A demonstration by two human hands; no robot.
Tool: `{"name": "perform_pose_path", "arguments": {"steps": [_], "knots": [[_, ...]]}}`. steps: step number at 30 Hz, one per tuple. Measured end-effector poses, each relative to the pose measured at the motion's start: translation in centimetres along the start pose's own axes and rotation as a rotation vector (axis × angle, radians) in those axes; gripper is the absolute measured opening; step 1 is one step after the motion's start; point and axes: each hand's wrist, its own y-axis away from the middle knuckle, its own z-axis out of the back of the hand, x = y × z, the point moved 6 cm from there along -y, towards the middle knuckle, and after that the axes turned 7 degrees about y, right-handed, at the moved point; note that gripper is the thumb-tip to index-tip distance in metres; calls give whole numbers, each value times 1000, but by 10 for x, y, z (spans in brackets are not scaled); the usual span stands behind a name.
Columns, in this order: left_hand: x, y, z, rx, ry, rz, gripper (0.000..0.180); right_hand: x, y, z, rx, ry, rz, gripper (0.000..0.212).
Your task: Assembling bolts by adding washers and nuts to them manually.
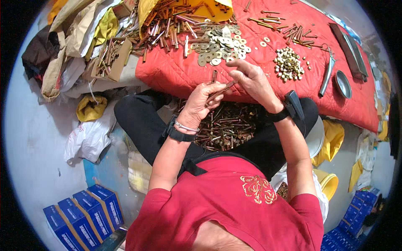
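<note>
My left hand (204, 100) is closed round slim copper-coloured metal tubes. One tube (215, 76) points up out of the fist; another (220, 93) slants toward my right hand (252, 81). The right thumb and fingers are bent at that tube's upper end, and whatever they pinch there is too small to make out. Just beyond both hands, on a red quilted cloth (167, 69), lies a heap of flat round washers (217, 48). Right of them sits a pile of small brass-coloured nuts (289, 65). Between my legs is a mass of bolts (226, 127).
More tubes (167, 31) spill from a yellow sack (217, 12) at the back. Loose bolts (297, 33), a grey oval dish (343, 85) and a dark metal bar (348, 52) lie at the right. A cardboard box (121, 62) stands left; blue boxes (88, 213) stand lower left.
</note>
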Motion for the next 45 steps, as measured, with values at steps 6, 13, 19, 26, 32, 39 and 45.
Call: {"name": "perform_pose_path", "arguments": {"steps": [6,13,19,26,32,39,45], "knots": [[0,2,4,-27,-5,-14,27,15,4,5,-230,-22,222,29],[-2,2,-3,16,-21,-35,27,8,2,1,-183,-41,160,28],[1,1,3,-42,-201,-44,21,-10,-2,-6,-51,72,12,33],[-35,8,-25,36,-1200,-541,24,-23,-20,36,-243,-16,-11,23],[-124,22,42,-789,-1220,-737,15,-115,-73,150,-751,1006,147,13],[-142,-28,57,-926,-1406,-918,33,-248,-108,215,-489,1030,-334,22],[-139,-43,86,-1032,-1520,-840,32,-216,-116,211,-161,482,-626,26]]}}
